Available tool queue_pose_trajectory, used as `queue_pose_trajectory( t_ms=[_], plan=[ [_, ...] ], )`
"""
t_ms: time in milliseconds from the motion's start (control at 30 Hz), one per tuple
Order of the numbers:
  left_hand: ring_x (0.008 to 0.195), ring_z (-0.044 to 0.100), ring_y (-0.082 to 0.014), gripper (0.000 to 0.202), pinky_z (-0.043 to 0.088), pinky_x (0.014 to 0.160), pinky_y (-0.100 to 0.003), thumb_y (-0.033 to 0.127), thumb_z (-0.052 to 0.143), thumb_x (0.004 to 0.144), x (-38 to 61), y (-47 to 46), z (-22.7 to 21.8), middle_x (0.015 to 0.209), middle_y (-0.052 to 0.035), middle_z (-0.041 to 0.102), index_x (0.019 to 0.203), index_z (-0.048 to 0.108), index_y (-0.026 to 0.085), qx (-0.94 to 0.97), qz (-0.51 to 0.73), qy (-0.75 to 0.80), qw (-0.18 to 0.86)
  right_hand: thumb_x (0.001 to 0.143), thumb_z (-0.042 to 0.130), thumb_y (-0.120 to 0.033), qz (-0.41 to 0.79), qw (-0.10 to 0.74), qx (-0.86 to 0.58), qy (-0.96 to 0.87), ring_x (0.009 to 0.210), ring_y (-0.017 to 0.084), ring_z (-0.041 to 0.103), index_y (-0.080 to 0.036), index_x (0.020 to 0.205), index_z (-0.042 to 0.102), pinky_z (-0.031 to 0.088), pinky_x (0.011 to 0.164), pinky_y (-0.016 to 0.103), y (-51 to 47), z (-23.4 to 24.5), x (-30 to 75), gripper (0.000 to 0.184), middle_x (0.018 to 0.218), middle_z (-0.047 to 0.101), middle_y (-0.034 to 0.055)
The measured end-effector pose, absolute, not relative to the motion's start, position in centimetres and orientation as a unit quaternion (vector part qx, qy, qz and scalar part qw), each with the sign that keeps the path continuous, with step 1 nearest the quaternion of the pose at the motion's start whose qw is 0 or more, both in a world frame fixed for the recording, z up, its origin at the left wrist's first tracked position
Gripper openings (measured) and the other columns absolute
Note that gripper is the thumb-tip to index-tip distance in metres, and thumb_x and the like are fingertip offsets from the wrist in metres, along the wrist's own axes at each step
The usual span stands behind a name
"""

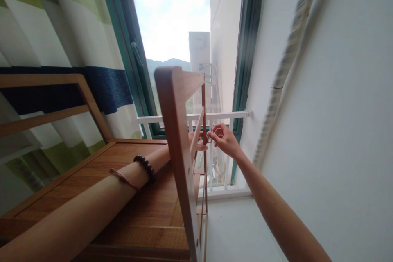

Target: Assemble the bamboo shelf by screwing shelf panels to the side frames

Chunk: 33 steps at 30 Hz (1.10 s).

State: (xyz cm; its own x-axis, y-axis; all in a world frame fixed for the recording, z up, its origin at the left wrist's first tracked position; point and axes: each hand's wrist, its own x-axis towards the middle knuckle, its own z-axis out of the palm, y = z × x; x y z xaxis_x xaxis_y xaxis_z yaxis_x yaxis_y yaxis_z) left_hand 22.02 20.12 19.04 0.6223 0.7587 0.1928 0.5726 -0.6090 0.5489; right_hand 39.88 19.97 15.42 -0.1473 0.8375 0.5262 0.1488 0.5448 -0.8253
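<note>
A wooden shelf unit (pixel 175 131) stands in front of a window. My left arm, with a bead bracelet (pixel 145 167) and a cord band on the wrist, lies across the shelf's top board. My left hand (pixel 198 141) is mostly hidden behind the near wooden post; only its fingertips show, by the thin far upright (pixel 204 110). My right hand (pixel 223 139) reaches in from the right side. Its fingers pinch a small dark thing against that far upright, close to my left fingertips. I cannot make out what the small thing is.
A striped green, white and blue curtain (pixel 61 28) hangs at the left. A teal window frame (pixel 245 49) and a white railing (pixel 227 115) lie behind the shelf. A white wall (pixel 337 131) with a taped pipe closes the right side.
</note>
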Motion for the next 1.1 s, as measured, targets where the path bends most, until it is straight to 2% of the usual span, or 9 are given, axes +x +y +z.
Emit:
queue_pose_trajectory(
  t_ms=[100,233,300,433,533,600,700,867,1100],
  plan=[
    [0.064,0.046,-0.0119,0.025,0.037,0.063,-0.024,0.034,0.06,0.07,22.0,20.1,18.9,0.069,0.0025,0.051,0.086,0.057,0.016,0.874,0.219,0.381,0.207,0.07,0.064,-0.049,0.379,0.575,-0.341,-0.64,0.044,0.01,0.052,-0.021,0.099,0.047,0.035,0.037,0.019,20.6,14.9,39.2,0.044,0.06,0.049,-0.0072],
    [0.065,0.046,-0.0122,0.025,0.037,0.063,-0.024,0.033,0.06,0.07,22.0,20.1,18.8,0.069,0.0021,0.052,0.087,0.057,0.016,0.865,0.227,0.393,0.213,0.079,0.051,-0.049,0.404,0.554,-0.361,-0.633,0.05,0.01,0.055,-0.015,0.083,0.057,0.035,0.035,0.018,20.5,13.1,38.9,0.035,0.067,0.053,0.0002],
    [0.066,0.047,-0.0124,0.024,0.038,0.064,-0.024,0.033,0.06,0.069,22.1,20.0,18.8,0.07,0.0018,0.053,0.086,0.057,0.015,0.863,0.228,0.396,0.216,0.082,0.045,-0.048,0.413,0.544,-0.366,-0.633,0.054,0.011,0.056,-0.014,0.087,0.058,0.036,0.035,0.019,20.0,11.9,39.2,0.037,0.071,0.054,0.0027],
    [0.068,0.049,-0.0134,0.025,0.039,0.064,-0.024,0.034,0.06,0.069,22.3,19.6,19.3,0.072,0.0011,0.055,0.086,0.057,0.015,0.861,0.213,0.4,0.231,0.084,0.047,-0.04,0.351,0.501,-0.384,-0.692,0.058,0.012,0.055,-0.016,0.098,0.056,0.043,0.046,0.023,18.1,10.4,39.8,0.029,0.076,0.056,0.0032],
    [0.067,0.05,-0.0133,0.027,0.038,0.063,-0.024,0.035,0.059,0.07,22.4,19.3,19.6,0.071,0.0014,0.056,0.088,0.058,0.015,0.857,0.208,0.412,0.229,0.085,0.048,-0.035,0.234,0.464,-0.401,-0.755,0.06,0.012,0.051,-0.018,0.087,0.057,0.042,0.057,0.027,16.4,10.9,40.0,0.02,0.073,0.058,0.0029],
    [0.064,0.048,-0.0127,0.027,0.037,0.062,-0.024,0.035,0.059,0.07,22.4,19.1,19.6,0.067,0.0025,0.054,0.088,0.058,0.015,0.856,0.209,0.417,0.222,0.085,0.048,-0.037,0.194,0.439,-0.411,-0.775,0.058,0.012,0.047,-0.018,0.074,0.054,0.038,0.057,0.026,15.5,11.9,40.0,0.022,0.066,0.056,0.0014],
    [0.062,0.047,-0.012,0.025,0.037,0.061,-0.024,0.033,0.06,0.07,22.4,19.1,19.6,0.064,0.0034,0.052,0.087,0.059,0.015,0.857,0.21,0.416,0.22,0.086,0.045,-0.043,0.237,0.426,-0.414,-0.769,0.052,0.011,0.043,-0.018,0.066,0.051,0.034,0.053,0.025,15.0,13.5,39.8,0.032,0.055,0.048,-0.0018],
    [0.069,0.051,-0.0129,0.021,0.039,0.067,-0.024,0.031,0.06,0.071,22.3,19.5,19.4,0.072,0.0018,0.056,0.085,0.059,0.015,0.864,0.216,0.392,0.231,0.088,0.034,-0.053,0.376,0.438,-0.37,-0.729,0.051,0.01,0.047,-0.017,0.072,0.054,0.035,0.05,0.022,15.5,14.8,39.8,0.044,0.056,0.046,-0.0026],
    [0.069,0.052,-0.0143,0.028,0.04,0.066,-0.025,0.036,0.061,0.071,22.0,19.7,19.2,0.072,0.0006,0.057,0.089,0.062,0.014,0.87,0.204,0.412,0.18,0.085,0.039,-0.057,0.224,0.468,-0.401,-0.755,0.05,0.009,0.04,-0.018,0.055,0.041,0.031,0.051,0.023,18.4,15.1,40.1,0.049,0.051,0.039,-0.0037]
  ],
)
